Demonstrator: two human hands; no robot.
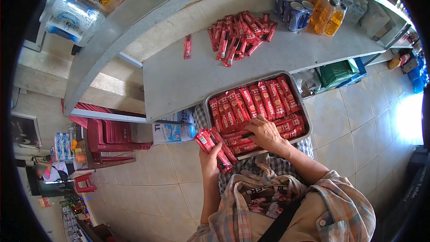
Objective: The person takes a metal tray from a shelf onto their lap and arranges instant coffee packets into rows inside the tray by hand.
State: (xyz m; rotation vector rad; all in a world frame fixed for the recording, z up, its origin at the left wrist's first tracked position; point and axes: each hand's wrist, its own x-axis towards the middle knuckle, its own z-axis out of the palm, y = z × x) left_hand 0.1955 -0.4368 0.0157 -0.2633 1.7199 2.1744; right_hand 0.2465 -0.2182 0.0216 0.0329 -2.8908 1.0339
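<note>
A metal tray (307, 115) rests on my lap, filled with rows of red coffee sachets (264, 100) marked Nescafé. Upright sachets line its far part; in the near part others lie crosswise. At the tray's left corner my left hand (209, 160) is closed round a bunch of the same sachets (207, 141), the thumb across them. Over the near part, my right hand (265, 133) has its fingers bent down and pinched at the end of a sachet (236, 134) lying in the tray. Its fingertips are partly hidden.
Ahead, a grey shelf (172, 85) bears a heap of loose sachets (239, 33), a single sachet (187, 46), blue cans (295, 15) and orange drink bottles (329, 18). An upper shelf edge (107, 45) curves overhead. Red plastic chairs (112, 136) stand at left; a person (56, 171) is farther off.
</note>
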